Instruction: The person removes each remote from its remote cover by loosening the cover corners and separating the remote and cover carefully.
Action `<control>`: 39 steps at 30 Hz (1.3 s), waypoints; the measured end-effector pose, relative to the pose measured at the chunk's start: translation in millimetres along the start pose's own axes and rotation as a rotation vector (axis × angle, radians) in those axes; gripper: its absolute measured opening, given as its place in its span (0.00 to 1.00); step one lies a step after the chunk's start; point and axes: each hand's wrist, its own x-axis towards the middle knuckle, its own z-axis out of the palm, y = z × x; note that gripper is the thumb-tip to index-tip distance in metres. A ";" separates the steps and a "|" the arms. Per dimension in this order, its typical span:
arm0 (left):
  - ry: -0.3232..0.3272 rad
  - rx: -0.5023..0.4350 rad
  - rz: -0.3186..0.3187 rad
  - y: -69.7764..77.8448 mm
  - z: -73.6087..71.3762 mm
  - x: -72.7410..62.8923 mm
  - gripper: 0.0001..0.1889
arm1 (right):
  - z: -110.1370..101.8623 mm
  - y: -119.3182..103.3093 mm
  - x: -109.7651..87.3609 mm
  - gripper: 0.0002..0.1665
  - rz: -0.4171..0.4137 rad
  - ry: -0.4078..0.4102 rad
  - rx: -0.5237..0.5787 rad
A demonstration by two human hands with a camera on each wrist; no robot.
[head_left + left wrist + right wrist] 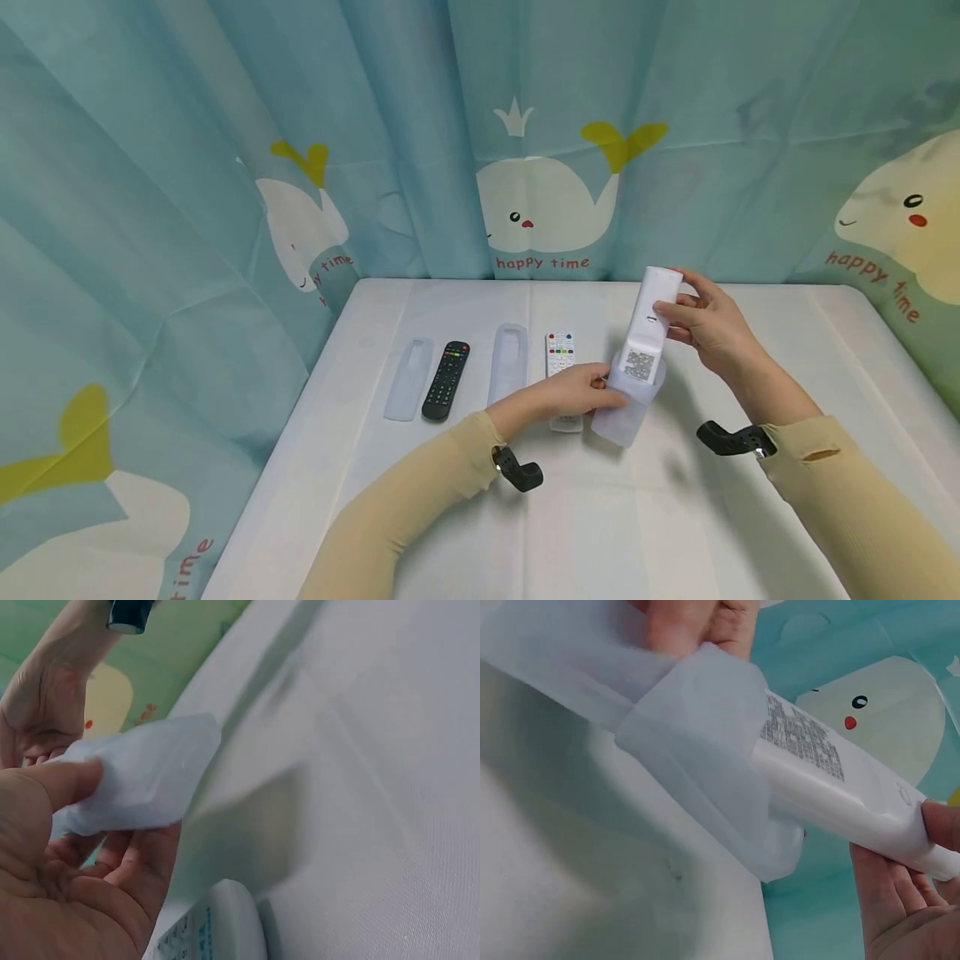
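Note:
My right hand [712,325] grips the upper end of a white remote control [651,312], its back with a printed label facing me. The remote's lower end sits inside the mouth of a translucent silicone sleeve [626,412]. With thumb and fingers, my left hand [581,390] pinches that sleeve near its mouth. In the right wrist view the sleeve [697,742] wraps round the remote [832,772] just past the label's edge. The closed end of the sleeve [157,769] shows in the left wrist view, held above the table.
A second white remote [560,346] with coloured buttons lies partly under my left hand. Further left are a translucent sleeve [509,358], a black remote [446,380] and another translucent sleeve [408,379]. The white table [600,533] meets a whale-print curtain [420,167] behind and at the sides.

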 end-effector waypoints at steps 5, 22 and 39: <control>0.020 -0.120 -0.037 2.5 2.2 -1.3 0.16 | -0.4 0.5 -0.8 0.47 -0.013 -0.022 0.006; 0.025 -0.295 -0.038 2.2 11.8 -0.2 0.24 | -9.9 -1.7 -0.5 0.42 0.004 -0.138 -0.080; -0.009 -0.290 0.007 -2.2 11.0 1.1 0.26 | -10.0 3.0 0.1 0.43 -0.022 -0.128 -0.087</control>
